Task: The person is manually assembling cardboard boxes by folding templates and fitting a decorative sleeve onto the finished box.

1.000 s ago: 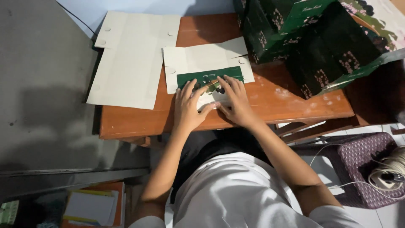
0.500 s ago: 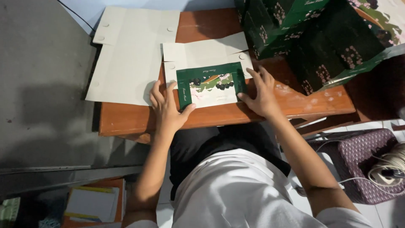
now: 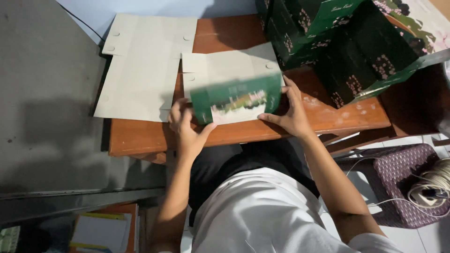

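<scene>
Stacked dark green boxes [image 3: 337, 42] crowd the far right of the table [image 3: 243, 133]; flat grey cardboard sheets [image 3: 145, 61] lie far left; the blurred green printed card [image 3: 236, 97] runs left to right, tilted up, above the near edge; left hand [image 3: 187, 129] and right hand [image 3: 290, 110] have each grip clamped on its ends; grey floor left, tiles right.

Both hands grip a green box [image 3: 236, 99]

A brown wooden table [image 3: 356, 117] is standing mid-view. Green printed boxes [image 3: 328, 42] are piling on its far right corner; a flat unfolded cardboard sheet [image 3: 140, 70] is overhanging its left edge. A purple woven stool [image 3: 403, 173] carrying coiled cord [image 3: 436, 180] is sitting below its right end.
</scene>
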